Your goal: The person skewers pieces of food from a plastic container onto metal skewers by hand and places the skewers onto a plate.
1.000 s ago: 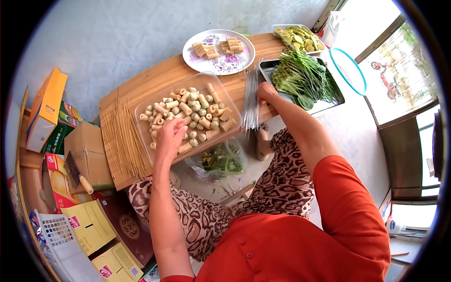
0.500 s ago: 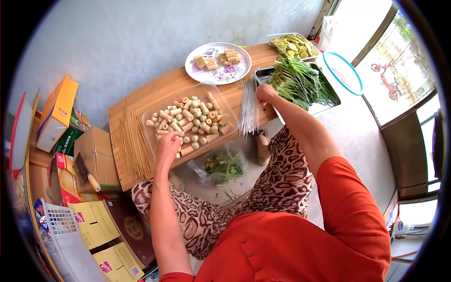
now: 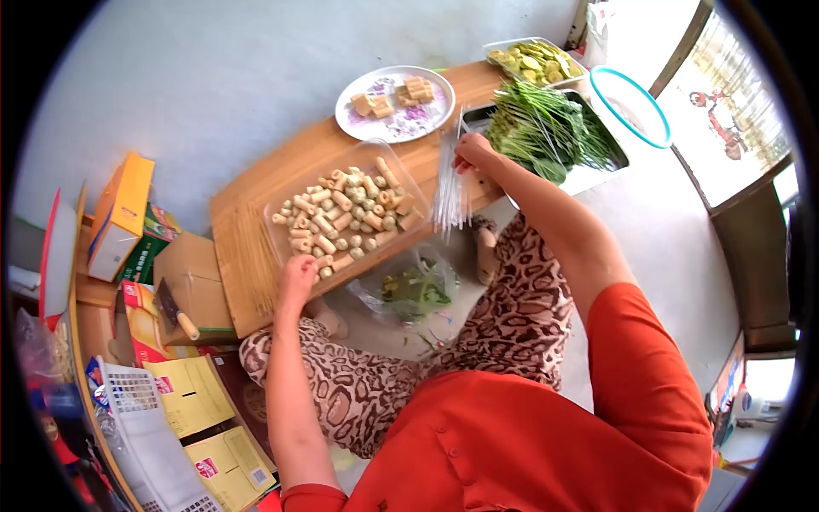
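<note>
My left hand (image 3: 296, 280) is at the near left rim of a clear plastic tray (image 3: 408, 229), fingers curled together beside the food; whatever they pinch is hidden. Inside the tray lie many short hollow tan rolls (image 3: 341, 200) and round greenish balls (image 3: 356, 241). My right hand (image 3: 474, 154) is over the right side of a bundle of thin metal skewers (image 3: 449, 192), its fingers bent and drawn together. I cannot make out whether a skewer is between them. Right behind that hand, a metal tray (image 3: 621, 158) holds leafy greens (image 3: 554, 128).
On the wooden table (image 3: 311, 154) are bamboo skewers (image 3: 247, 264), a flowered plate (image 3: 350, 119) with tan pieces, and a container of sliced vegetables (image 3: 533, 61). A knife (image 3: 175, 311) lies by cardboard boxes (image 3: 200, 273) at left. A plastic bag of greens (image 3: 414, 290) sits below.
The view has shifted slightly. My left hand has drawn back from over the food to the tray's near left rim. My right hand has moved slightly left, towards the metal skewers.
</note>
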`<state>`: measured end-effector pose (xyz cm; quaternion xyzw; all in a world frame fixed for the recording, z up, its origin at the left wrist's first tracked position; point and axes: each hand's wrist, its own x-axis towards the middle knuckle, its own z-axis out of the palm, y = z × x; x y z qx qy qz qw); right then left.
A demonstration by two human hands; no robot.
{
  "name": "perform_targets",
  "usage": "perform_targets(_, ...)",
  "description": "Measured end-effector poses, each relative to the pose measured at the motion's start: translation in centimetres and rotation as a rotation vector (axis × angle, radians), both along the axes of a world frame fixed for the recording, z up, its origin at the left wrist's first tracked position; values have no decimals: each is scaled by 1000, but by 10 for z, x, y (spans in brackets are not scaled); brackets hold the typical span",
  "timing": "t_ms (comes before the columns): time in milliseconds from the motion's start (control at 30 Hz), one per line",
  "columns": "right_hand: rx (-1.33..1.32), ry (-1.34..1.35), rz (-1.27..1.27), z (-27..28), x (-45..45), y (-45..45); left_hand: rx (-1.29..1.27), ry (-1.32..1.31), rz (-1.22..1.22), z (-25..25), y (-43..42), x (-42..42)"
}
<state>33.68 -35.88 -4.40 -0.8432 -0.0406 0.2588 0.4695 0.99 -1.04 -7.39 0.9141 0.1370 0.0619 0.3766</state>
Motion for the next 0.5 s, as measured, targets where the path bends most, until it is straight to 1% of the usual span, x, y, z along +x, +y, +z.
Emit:
perform_targets(33, 25, -5, 8, 3, 2, 6, 74, -32, -4, -6, 5, -2)
perform_targets(100, 343, 108, -22, 14, -5, 6, 65, -24, 10, -5, 4, -3)
perform_targets(133, 445, 148, -2, 21, -9, 6, 72, -20, 8, -4, 5, 0)
perform_targets(167, 448, 158, -1, 29, -17, 7, 61, -56, 3, -5, 6, -1)
perform_targets(233, 644, 160, 13, 40, -32, 14, 53, -72, 19, -7, 6, -10)
perform_targets(300, 666, 207, 59, 43, -43, 19, 64, -90, -8, -5, 8, -9)
perform_targets(367, 805, 314, 79, 37, -51, 21, 31, -81, 14, -1, 2, -10)
perform_targets(433, 834, 336, 68, 31, -51, 23, -119, 45, 78, 5, -10, -9)
perform_targets(500, 654, 170, 101, 30, -49, 21, -113, 48, 70, 8, -22, -8)
